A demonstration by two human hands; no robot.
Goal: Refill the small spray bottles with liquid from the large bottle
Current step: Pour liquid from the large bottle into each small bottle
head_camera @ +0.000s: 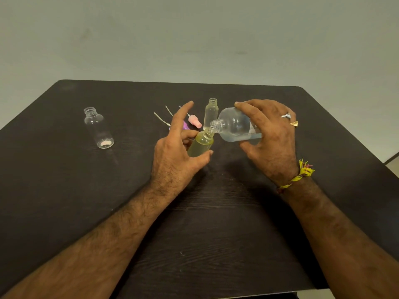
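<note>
Small spray bottle (pixel 200 144), uncapped and yellow-tinted, sits tilted in the left hand (pixel 174 152), fingers curled around its body. Right hand (pixel 269 134) grips the large bottle (pixel 235 126) on its side, mouths touching, mid-worktop (pixel 64 190). Both look light, smooth, probably slippery when wet; hold them by the body.

Yellowish small bottle (pixel 200 144), pink spray cap (pixel 195 122), dark wood-grain table (pixel 216 223).

Right hand (pixel 269 134) tipping large bottle (pixel 235 125) into small bottle (pixel 200 144)
</note>
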